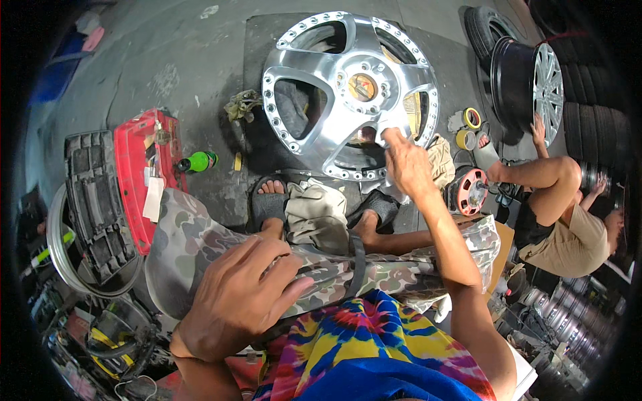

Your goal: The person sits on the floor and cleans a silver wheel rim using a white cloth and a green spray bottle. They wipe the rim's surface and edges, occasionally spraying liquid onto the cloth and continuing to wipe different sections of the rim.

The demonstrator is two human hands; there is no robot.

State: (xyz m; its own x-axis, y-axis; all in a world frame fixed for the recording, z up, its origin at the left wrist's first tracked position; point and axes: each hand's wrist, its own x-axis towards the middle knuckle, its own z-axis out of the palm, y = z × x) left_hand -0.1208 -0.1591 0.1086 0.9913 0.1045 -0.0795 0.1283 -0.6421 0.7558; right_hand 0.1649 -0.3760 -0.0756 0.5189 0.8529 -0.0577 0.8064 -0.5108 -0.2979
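Observation:
A polished silver wheel rim [317,110] lies face up on a dark mat in front of me, with round holes along its outer lip and a yellowish centre. My right hand [409,166] presses a crumpled white cloth [384,124] against a lower-right spoke of the rim; the fingers are bent over the cloth and partly hide it. Above my camouflage-clad left leg hovers my left hand [247,287], its fingers loosely bent and somewhat apart, with nothing visible in it. Beige cloth [314,212] lies between my sandalled feet.
At left are a red plastic case [134,180], a green bottle [198,161], and a black grille [100,200]. Tape rolls [472,119] and a red reel [467,190] sit right of the rim. Another person [562,220] crouches at far right, touching a black-barrelled wheel [518,83]; tyres stand behind.

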